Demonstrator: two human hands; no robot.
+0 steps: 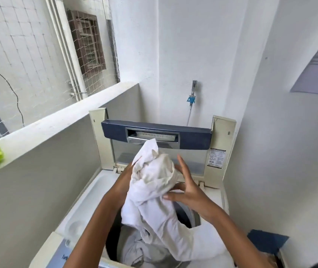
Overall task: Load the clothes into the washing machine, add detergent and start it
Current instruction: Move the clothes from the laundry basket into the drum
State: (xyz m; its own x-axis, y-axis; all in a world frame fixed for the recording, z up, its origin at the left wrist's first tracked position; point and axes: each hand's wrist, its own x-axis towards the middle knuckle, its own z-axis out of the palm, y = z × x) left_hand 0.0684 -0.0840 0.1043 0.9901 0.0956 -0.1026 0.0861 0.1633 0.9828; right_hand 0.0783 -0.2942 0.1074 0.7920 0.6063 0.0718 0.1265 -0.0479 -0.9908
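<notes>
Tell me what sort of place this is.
Probably a home laundry balcony: a top-loading washing machine with its lid up, a wall tap with a hose behind it, and a parapet ledge with netting above, facing a neighbouring building.

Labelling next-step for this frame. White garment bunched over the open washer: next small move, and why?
Probably lower the white garment into the drum and release. The lid is up, the garment's lower part hangs over the opening above grey clothes, and the left hand and right hand support the bunch from either side.
</notes>
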